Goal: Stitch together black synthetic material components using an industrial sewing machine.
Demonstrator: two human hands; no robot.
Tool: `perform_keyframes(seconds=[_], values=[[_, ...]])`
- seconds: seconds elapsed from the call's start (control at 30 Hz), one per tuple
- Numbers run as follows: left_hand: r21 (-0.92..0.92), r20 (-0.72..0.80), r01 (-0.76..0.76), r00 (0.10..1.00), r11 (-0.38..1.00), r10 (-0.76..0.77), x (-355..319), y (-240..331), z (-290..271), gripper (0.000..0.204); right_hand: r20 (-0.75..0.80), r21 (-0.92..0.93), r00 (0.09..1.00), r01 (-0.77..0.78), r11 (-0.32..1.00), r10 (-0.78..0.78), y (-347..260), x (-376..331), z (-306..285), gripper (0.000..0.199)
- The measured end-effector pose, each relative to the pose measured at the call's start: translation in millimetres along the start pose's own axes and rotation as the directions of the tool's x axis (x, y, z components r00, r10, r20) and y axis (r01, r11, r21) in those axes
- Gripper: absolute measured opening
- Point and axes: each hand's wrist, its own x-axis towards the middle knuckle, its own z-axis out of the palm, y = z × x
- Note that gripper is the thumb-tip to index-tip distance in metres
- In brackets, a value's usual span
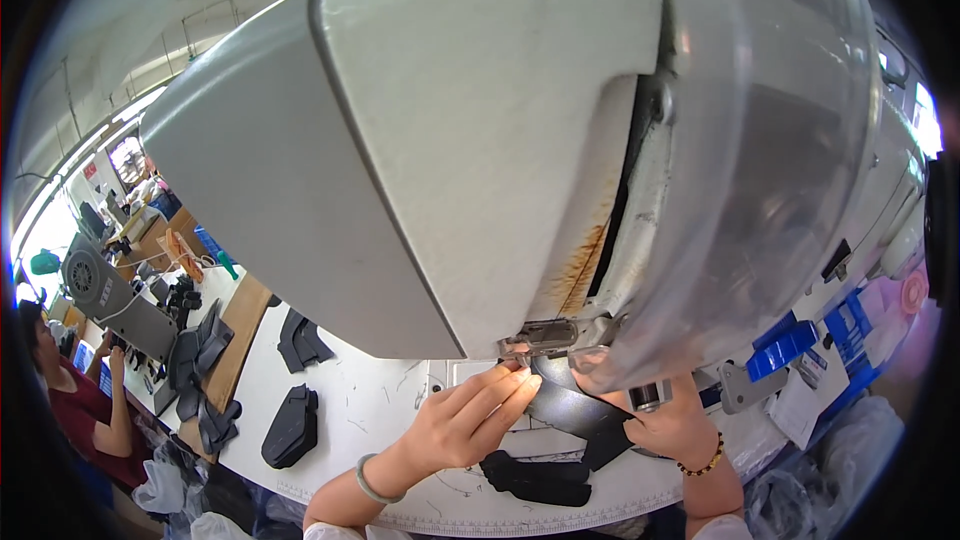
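A large grey-white sewing machine head [480, 140] fills the upper middle. My left hand [475, 420] is at the needle area, left of the metal presser foot [550, 338]. Its thumb and fingers are pinched together; what they hold is too small to make out. My right hand [672, 425] is right of the needle area, its thumb against the edge of a dark, shiny curved piece [570, 405]. The machine's clear plastic cover [760, 160] partly hides its other fingers, so their grip is unclear. Nearer me, a black padded piece [540, 478] lies on the table.
More black pieces [292, 427] lie on the white table [370, 410] to the left. Blue plastic bins [785, 348], a phone-like grey object [743, 390] and clear bags [870, 450] are at the right. A person in dark red [85, 400] works at another table on the far left.
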Motion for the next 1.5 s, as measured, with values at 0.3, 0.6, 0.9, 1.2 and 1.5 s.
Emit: perform_keyframes(seconds=[0.3,0.6,0.9,1.2,1.5], values=[[-0.003,0.018,-0.002,1.0,1.0,0.002,1.1,-3.7,-2.0,0.03,0.252,-0.114,0.968,0.041,0.993,-0.011,8.4,-17.6,6.3,0.056],[-0.063,0.037,-0.011,0.999,0.998,0.013,-4.5,-6.5,-5.9,0.037,0.15,-0.225,0.986,0.106,0.969,-0.073,-21.6,-25.2,15.0,0.055],[-0.086,0.057,0.016,0.998,0.996,-0.011,-2.6,-6.6,-6.2,0.038,0.151,-0.298,0.987,0.093,0.95,-0.049,-42.0,-20.0,19.0,0.055],[-0.177,0.033,0.197,0.98,0.964,-0.195,0.8,6.3,-8.1,0.035,-0.01,-0.42,0.971,-0.219,0.88,0.237,-12.7,2.2,-12.2,0.059],[-0.004,0.049,0.016,0.999,1.0,-0.016,0.9,12.0,-6.2,0.038,0.438,0.644,0.669,-0.7,0.31,0.601,30.8,12.8,-1.0,0.047]])
